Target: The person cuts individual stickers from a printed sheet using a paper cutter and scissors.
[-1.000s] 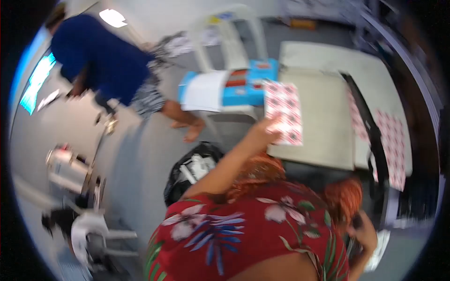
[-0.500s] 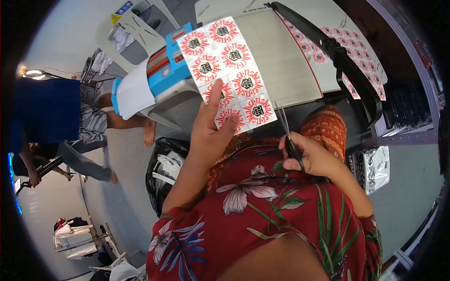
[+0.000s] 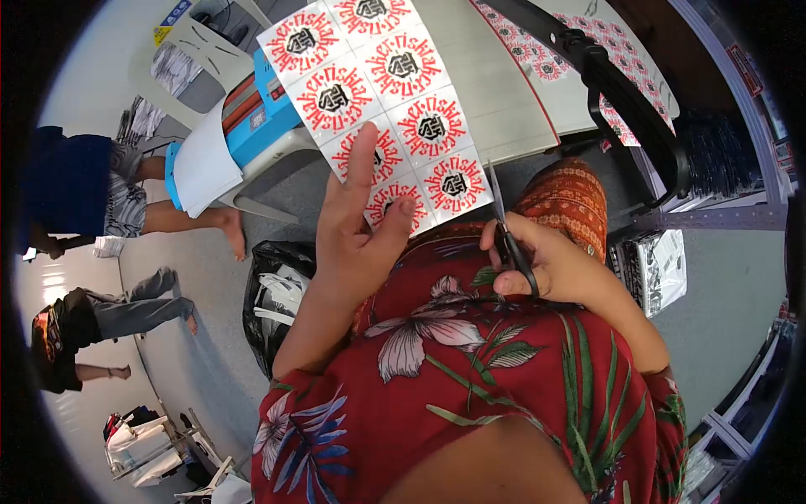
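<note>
A white sheet [image 3: 403,65] printed with several round red and black stickers in two columns is held up by my left hand [image 3: 357,223], its index finger and thumb lying over the front of the sheet. Black-handled scissors [image 3: 506,244] sit in my right hand [image 3: 537,256], fingers wrapped round the handles. Their blades point up beside the sheet's lower right corner, slightly apart. Whether the blades touch the paper cannot be made out.
Behind the sheet lies a paper cutter [image 3: 487,84] with a long black arm [image 3: 634,109], near more printed sheets [image 3: 617,59]. A blue machine [image 3: 260,118] stands left, a black bag [image 3: 273,294] below it. Two people [image 3: 75,185] [image 3: 101,315] are at the far left.
The sheet and my left hand have moved left and closer to the camera. My right hand and scissors have shifted slightly left and up. The people at the left have moved apart.
</note>
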Tool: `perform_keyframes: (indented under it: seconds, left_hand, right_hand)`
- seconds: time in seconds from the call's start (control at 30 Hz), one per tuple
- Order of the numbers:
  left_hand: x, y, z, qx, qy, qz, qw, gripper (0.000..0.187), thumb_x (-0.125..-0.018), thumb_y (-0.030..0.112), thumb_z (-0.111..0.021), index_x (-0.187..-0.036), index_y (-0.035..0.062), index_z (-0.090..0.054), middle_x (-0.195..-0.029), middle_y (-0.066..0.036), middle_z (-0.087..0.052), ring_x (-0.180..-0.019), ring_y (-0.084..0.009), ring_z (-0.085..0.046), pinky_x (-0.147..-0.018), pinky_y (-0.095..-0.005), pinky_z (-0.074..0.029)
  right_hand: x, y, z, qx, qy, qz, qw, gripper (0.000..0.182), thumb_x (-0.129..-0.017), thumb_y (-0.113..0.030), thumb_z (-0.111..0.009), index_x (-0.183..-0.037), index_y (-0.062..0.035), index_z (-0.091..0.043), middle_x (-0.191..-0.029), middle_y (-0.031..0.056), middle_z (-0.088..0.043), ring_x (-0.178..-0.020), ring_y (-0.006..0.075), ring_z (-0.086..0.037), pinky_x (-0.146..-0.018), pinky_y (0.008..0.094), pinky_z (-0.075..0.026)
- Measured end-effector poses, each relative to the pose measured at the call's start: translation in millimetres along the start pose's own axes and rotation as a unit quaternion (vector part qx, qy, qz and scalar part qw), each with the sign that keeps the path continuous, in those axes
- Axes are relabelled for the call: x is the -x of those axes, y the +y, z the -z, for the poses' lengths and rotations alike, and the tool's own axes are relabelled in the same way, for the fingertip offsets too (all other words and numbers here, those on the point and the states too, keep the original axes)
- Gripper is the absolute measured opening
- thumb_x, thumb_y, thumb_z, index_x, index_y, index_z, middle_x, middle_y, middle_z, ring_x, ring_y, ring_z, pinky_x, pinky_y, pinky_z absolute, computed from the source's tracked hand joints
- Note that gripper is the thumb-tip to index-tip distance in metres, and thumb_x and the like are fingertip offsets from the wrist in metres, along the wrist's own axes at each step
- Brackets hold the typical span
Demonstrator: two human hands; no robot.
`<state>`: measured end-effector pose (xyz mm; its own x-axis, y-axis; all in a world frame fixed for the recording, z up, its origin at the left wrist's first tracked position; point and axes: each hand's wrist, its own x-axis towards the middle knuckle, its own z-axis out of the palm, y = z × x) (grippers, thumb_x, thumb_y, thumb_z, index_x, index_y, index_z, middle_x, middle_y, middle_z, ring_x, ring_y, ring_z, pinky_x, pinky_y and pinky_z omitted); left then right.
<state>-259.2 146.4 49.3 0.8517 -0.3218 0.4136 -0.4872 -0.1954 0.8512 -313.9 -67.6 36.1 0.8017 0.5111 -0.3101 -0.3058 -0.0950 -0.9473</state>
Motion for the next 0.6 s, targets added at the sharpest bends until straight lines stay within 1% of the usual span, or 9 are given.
perform_keyframes:
  seconds: [0.03,0.13,0.23,0.33,0.43,0.53,0.6]
  left_hand:
    - [-0.4,0.8,-1.3,-0.010,-0.002,-0.004,1.000,0.059,-0.073,-0.007,-0.051,-0.127,-0.0035,-0.027,-0.120,-0.020,-0.035,-0.107,-0.0230,-0.042,-0.086,-0.0297,-0.037]
    - [-1.2,1.4,-5.8,0.019,-0.004,-0.023,1.000,0.060,-0.073,-0.007,-0.052,-0.127,-0.0024,-0.027,-0.121,-0.020,-0.035,-0.107,-0.0233,-0.042,-0.086,-0.0296,-0.037]
    - [0.9,2.5,-9.4,0.021,0.000,-0.011,1.000,0.061,-0.073,-0.007,-0.052,-0.128,-0.0018,-0.027,-0.121,-0.021,-0.034,-0.107,-0.0235,-0.042,-0.085,-0.0295,-0.038]
    - [0.3,3.0,-7.8,-0.002,0.002,-0.027,1.000,0.061,-0.072,-0.007,-0.052,-0.128,-0.0018,-0.026,-0.122,-0.021,-0.034,-0.107,-0.0234,-0.042,-0.085,-0.0293,-0.038]
    - [0.9,3.3,-7.3,0.020,0.008,-0.017,1.000,0.062,-0.072,-0.007,-0.052,-0.128,-0.0018,-0.026,-0.122,-0.021,-0.033,-0.107,-0.0233,-0.042,-0.085,-0.0292,-0.038]
    - [1.1,4.2,-5.1,0.019,0.007,-0.008,1.000,0.062,-0.072,-0.007,-0.053,-0.128,-0.0018,-0.026,-0.121,-0.021,-0.033,-0.107,-0.0233,-0.043,-0.085,-0.0293,-0.038]
    - [0.3,3.8,-1.9,-0.001,0.000,-0.023,1.000,0.062,-0.072,-0.006,-0.053,-0.128,-0.0022,-0.026,-0.121,-0.021,-0.033,-0.106,-0.0233,-0.043,-0.085,-0.0296,-0.038]
  right_hand:
    - [0.8,0.2,1.1,-0.003,0.000,-0.010,1.000,0.056,-0.062,-0.041,-0.071,-0.099,-0.0078,-0.045,-0.077,0.0004,-0.045,-0.069,0.0084,-0.044,-0.059,0.0207,-0.037]
    - [2.9,3.1,3.2,0.013,0.005,0.003,1.000,0.057,-0.062,-0.041,-0.071,-0.099,-0.0076,-0.045,-0.078,0.0008,-0.046,-0.069,0.0085,-0.045,-0.060,0.0209,-0.037]
    - [5.2,4.0,4.0,0.013,0.003,0.005,1.000,0.057,-0.062,-0.041,-0.071,-0.099,-0.0074,-0.045,-0.078,0.0012,-0.046,-0.069,0.0087,-0.045,-0.060,0.0210,-0.037]
    - [5.0,2.3,2.8,0.012,0.006,-0.001,1.000,0.057,-0.062,-0.042,-0.071,-0.099,-0.0073,-0.045,-0.078,0.0015,-0.046,-0.069,0.0087,-0.044,-0.060,0.0211,-0.037]
    - [4.6,3.4,0.5,0.006,0.008,0.039,0.999,0.049,-0.065,-0.036,-0.071,-0.097,-0.0083,-0.046,-0.073,0.0010,-0.047,-0.067,0.0105,-0.046,-0.058,0.0242,-0.038]
    - [4.1,2.4,-0.6,0.005,0.008,0.043,0.999,0.050,-0.065,-0.036,-0.071,-0.098,-0.0086,-0.046,-0.075,0.0011,-0.047,-0.068,0.0106,-0.046,-0.059,0.0245,-0.038]
    - [3.8,0.4,-1.3,0.010,0.008,0.040,0.999,0.050,-0.065,-0.036,-0.071,-0.098,-0.0087,-0.046,-0.075,0.0012,-0.047,-0.069,0.0107,-0.046,-0.059,0.0247,-0.038]
